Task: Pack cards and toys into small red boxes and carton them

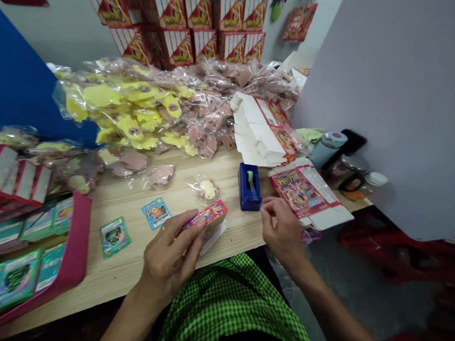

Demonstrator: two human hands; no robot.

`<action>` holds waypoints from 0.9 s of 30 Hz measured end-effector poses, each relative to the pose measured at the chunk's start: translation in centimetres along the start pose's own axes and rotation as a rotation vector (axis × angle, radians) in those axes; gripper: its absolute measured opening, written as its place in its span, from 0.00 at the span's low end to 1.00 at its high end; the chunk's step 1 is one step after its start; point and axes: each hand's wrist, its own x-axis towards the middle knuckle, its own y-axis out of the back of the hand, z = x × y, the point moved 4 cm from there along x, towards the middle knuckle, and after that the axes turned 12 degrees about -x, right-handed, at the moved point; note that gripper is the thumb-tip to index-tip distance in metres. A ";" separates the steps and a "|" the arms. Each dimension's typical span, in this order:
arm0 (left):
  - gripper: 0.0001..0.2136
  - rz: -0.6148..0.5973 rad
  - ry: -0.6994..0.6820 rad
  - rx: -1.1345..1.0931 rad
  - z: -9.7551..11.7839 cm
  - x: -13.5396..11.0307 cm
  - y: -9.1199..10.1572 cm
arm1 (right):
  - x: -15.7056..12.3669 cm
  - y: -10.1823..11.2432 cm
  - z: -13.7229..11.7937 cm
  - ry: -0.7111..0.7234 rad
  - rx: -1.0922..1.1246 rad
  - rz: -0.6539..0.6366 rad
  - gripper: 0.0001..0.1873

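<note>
Pale wood-grain table [104, 276], with red display boxes [182, 46] stacked against the wall; each carries a yellow logo, lettering too small to read reliably. Left grip is closed on a small red box [217, 210], held over the table near its front edge; print on it is blurred. Left hand [172, 250], thumb and fingers on the box. Right hand [283, 230] sits just beside the blue tape dispenser [253, 204], fingers curled; can't tell if anything's pinched. Flattened carton [300, 192] near it has big yellow title characters, probably Chinese, not legible from here. Two cards [157, 213] lie left of the box, text unreadable.
</note>
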 end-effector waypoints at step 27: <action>0.11 -0.095 0.201 -0.348 -0.8 1.8 0.9 | -2.5 -5.5 -9.3 -0.067 0.684 -0.561 0.48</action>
